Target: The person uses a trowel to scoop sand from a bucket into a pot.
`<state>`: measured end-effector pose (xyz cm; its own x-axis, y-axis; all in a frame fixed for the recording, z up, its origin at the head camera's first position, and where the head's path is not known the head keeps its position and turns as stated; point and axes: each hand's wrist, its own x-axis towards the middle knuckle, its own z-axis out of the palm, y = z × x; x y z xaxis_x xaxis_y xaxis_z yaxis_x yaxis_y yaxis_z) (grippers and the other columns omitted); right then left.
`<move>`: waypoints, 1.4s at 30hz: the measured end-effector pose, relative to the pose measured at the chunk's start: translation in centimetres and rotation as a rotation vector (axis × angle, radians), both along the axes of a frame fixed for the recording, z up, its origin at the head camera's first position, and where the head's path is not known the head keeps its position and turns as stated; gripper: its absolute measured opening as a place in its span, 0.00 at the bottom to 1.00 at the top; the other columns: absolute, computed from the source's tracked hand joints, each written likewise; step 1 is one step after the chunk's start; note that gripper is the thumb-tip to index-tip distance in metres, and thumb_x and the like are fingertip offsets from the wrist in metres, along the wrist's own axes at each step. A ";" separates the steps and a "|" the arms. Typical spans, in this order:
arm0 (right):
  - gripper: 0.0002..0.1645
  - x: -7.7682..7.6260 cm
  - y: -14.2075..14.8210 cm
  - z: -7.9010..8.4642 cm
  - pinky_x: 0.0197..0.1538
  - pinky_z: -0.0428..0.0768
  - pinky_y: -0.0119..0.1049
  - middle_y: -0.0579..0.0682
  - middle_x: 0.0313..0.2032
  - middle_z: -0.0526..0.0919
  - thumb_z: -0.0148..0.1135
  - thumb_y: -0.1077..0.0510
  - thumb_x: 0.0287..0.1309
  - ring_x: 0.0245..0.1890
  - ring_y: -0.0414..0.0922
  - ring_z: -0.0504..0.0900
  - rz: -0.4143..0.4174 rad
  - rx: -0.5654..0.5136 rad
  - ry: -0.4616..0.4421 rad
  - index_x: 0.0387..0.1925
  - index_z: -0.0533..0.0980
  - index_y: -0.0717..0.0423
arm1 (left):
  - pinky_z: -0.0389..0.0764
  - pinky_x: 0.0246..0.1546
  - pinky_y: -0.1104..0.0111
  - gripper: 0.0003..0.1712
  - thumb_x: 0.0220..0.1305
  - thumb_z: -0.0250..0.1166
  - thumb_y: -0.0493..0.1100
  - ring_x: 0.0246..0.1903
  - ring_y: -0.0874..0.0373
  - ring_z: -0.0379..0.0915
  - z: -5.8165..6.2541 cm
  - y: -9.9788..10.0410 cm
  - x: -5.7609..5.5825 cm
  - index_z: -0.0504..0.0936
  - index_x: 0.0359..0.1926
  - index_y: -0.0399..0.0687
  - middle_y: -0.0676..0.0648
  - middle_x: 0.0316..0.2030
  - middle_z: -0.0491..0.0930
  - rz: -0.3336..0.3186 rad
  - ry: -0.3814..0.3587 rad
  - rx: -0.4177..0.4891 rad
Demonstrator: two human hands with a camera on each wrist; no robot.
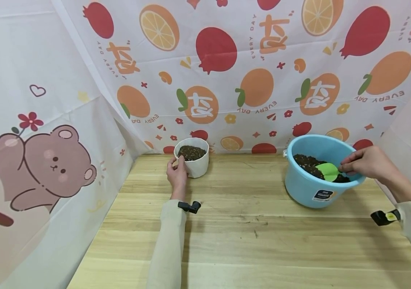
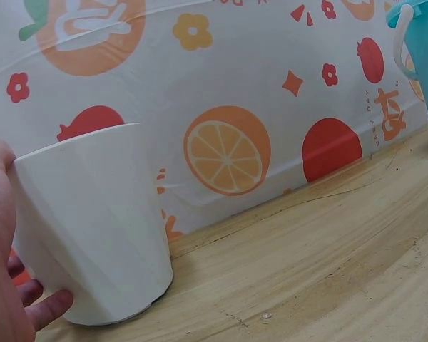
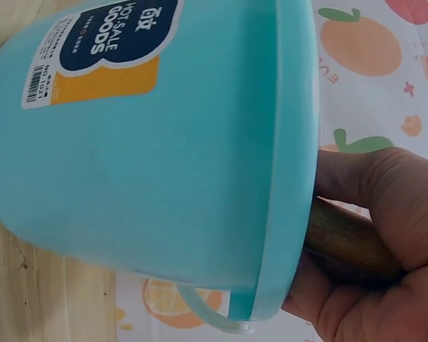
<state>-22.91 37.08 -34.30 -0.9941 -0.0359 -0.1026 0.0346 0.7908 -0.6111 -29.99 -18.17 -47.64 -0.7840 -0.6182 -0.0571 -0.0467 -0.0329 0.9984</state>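
A white flower pot (image 1: pixel 198 169) with dark soil (image 1: pixel 190 153) inside stands upright on the table near the back. My left hand (image 1: pixel 177 175) holds its left side, with the thumb at the rim and the fingers low on the wall. At the right, my right hand (image 1: pixel 369 162) grips a small garden trowel over the rim of a light blue bucket (image 1: pixel 301 188). The green blade (image 1: pixel 328 171) lies against the dark potting soil (image 1: pixel 306 163) in the bucket. In the right wrist view the brown wooden handle (image 3: pixel 348 241) shows between thumb and fingers; the bucket wall hides the blade.
The wooden table (image 1: pixel 227 237) carries a few scattered soil crumbs (image 1: pixel 256 233) between pot and bucket. A fruit-printed cloth (image 1: pixel 223 90) hangs along its back edge, and a bear-printed cloth (image 1: pixel 55 164) along the left. The bucket's white handle (image 2: pixel 401 35) hangs at its side.
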 end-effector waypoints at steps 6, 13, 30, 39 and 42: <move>0.23 0.2 0.0 -0.1 0.35 0.88 0.36 0.49 0.30 0.91 0.75 0.52 0.56 0.29 0.43 0.91 -0.006 -0.072 -0.033 0.43 0.84 0.69 | 0.76 0.26 0.76 0.30 0.68 0.62 0.62 0.28 0.63 0.70 0.0 0.0 0.1 0.75 0.64 0.54 0.52 0.36 0.71 -0.004 -0.003 0.004; 0.26 0.3 0.0 -0.1 0.36 0.87 0.35 0.49 0.31 0.91 0.76 0.49 0.55 0.29 0.41 0.91 -0.013 -0.082 -0.044 0.44 0.85 0.68 | 0.76 0.26 0.76 0.30 0.68 0.61 0.63 0.26 0.64 0.70 0.0 0.0 0.2 0.75 0.64 0.54 0.52 0.36 0.71 -0.005 -0.007 -0.003; 0.09 0.6 0.7 0.1 0.41 0.88 0.33 0.36 0.31 0.91 0.70 0.51 0.63 0.33 0.36 0.91 -0.024 -0.335 -0.120 0.39 0.88 0.50 | 0.76 0.27 0.76 0.29 0.69 0.61 0.60 0.25 0.63 0.70 0.2 0.1 0.4 0.75 0.65 0.53 0.51 0.37 0.72 -0.004 -0.010 -0.003; 0.08 0.6 1.4 0.2 0.41 0.88 0.33 0.38 0.32 0.91 0.67 0.59 0.65 0.34 0.37 0.91 -0.055 -0.557 -0.147 0.34 0.89 0.42 | 0.76 0.26 0.75 0.29 0.69 0.61 0.61 0.25 0.62 0.71 0.3 0.1 0.5 0.75 0.65 0.54 0.51 0.36 0.72 -0.004 -0.012 -0.012; 0.08 0.7 1.4 0.3 0.42 0.88 0.34 0.39 0.33 0.91 0.68 0.59 0.64 0.34 0.38 0.91 -0.066 -0.599 -0.150 0.34 0.89 0.42 | 0.76 0.27 0.75 0.29 0.69 0.61 0.61 0.25 0.64 0.70 0.3 0.1 0.5 0.75 0.65 0.53 0.51 0.36 0.72 -0.001 -0.015 -0.010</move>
